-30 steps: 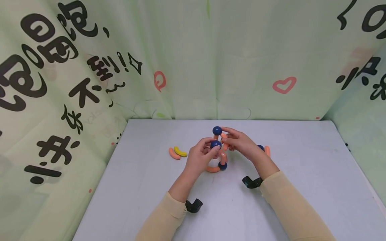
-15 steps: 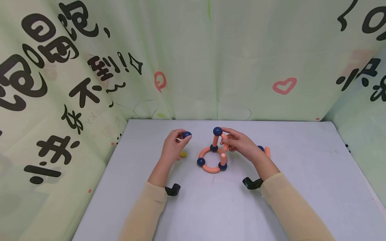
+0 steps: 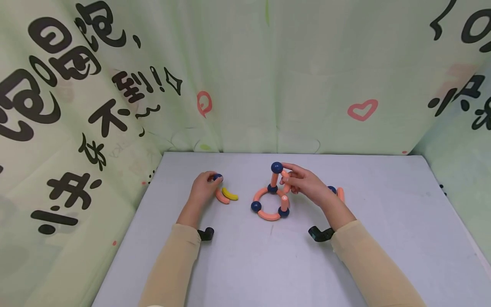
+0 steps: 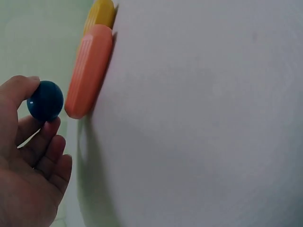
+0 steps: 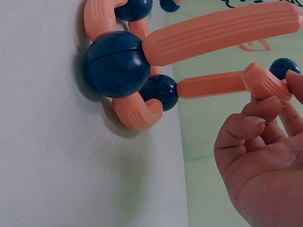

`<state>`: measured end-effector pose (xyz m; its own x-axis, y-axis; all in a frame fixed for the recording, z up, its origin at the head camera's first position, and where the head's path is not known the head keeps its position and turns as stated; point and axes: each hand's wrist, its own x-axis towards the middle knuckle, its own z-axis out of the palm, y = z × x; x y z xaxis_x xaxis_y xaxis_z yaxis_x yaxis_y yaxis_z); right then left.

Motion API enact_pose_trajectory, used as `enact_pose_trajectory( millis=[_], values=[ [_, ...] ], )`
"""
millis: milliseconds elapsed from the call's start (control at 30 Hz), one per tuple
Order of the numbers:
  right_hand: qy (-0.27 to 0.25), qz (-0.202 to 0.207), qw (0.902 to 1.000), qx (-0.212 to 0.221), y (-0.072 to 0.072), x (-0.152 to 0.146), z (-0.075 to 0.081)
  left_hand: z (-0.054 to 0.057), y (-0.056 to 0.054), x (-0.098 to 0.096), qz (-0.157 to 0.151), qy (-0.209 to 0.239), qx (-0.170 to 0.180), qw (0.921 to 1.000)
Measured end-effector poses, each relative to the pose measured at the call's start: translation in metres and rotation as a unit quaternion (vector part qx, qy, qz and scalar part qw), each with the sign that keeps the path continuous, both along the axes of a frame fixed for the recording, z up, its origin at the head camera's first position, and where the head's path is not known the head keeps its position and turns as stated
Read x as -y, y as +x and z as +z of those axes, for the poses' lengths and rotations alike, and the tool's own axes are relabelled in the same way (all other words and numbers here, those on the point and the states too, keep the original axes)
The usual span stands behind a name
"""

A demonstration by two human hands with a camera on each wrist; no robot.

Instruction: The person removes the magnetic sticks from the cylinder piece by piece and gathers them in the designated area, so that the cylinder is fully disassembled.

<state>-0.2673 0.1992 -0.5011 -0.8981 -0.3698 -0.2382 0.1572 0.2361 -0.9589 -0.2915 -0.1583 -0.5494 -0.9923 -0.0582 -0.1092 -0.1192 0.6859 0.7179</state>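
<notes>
My left hand [image 3: 203, 187] pinches a dark blue ball [image 4: 46, 100] between thumb and fingers, low over the table's left part. Right beside it lie a curved orange rod [image 4: 90, 71] and a curved yellow rod [image 3: 230, 194]. In the middle stands a magnetic-style build: a ring of curved orange rods [image 3: 268, 216] joined by blue balls, with two straight rods upright on it. One upright [image 5: 210, 85] carries a blue ball [image 3: 277, 167] on top. My right hand [image 3: 307, 183] pinches a short curved orange rod [image 5: 265, 84] that meets this top ball.
Behind my right wrist are another blue ball [image 3: 332, 188] and an orange rod [image 3: 340, 194], partly covered. Black wrist devices [image 3: 321, 233] hang at both cuffs. A printed pale green curtain [image 3: 307, 85] surrounds the white table [image 3: 364, 256].
My left hand has moved from the build to the left with a blue ball, ending by the loose curved rods. The right hand keeps its place and its hold on the orange rod.
</notes>
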Motion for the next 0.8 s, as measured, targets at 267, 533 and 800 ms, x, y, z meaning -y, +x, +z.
enact_pose_trajectory(
  millis=[267, 533, 800],
  values=[
    [0.009, -0.006, 0.9999, -0.002, -0.001, -0.001, 0.001, -0.012, -0.002, 0.006, -0.006, -0.006, 0.001, 1.0],
    [0.001, -0.004, 1.0, 0.007, 0.002, -0.001, -0.001, -0.017, 0.0, 0.007, -0.01, -0.023, 0.008, 0.9997],
    [-0.003, -0.001, 1.0, 0.001, 0.0, -0.002, -0.002, -0.014, 0.003, 0.004, -0.012, -0.008, 0.006, 0.9999]
  ],
)
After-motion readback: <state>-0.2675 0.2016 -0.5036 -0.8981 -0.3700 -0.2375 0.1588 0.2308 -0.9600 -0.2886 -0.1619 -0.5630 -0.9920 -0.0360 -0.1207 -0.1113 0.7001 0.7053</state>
